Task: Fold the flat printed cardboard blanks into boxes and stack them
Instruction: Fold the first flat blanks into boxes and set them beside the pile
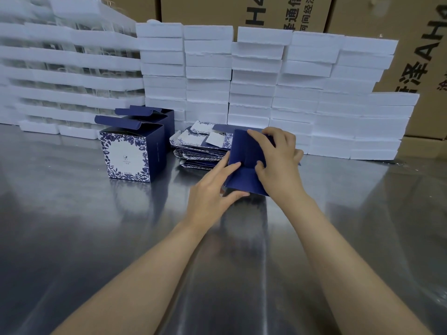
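Note:
A navy cardboard box (244, 153) is tipped with its bottom flaps toward me, just above the steel table (121, 238). My right hand (278, 163) grips its right side, fingers curled over the flaps. My left hand (212, 189) holds the lower left corner, its index finger pressing on a flap and its thumb under the edge. Behind it lies a pile of flat blue-and-white printed blanks (200, 146). Two folded boxes stand to the left, lids open: a front one (131, 153) with a floral print and a second one (167, 122) behind it.
White foam trays (302, 93) are stacked in tall columns along the back of the table, more of them at the far left (67, 68). Brown shipping cartons (411, 56) stand behind them.

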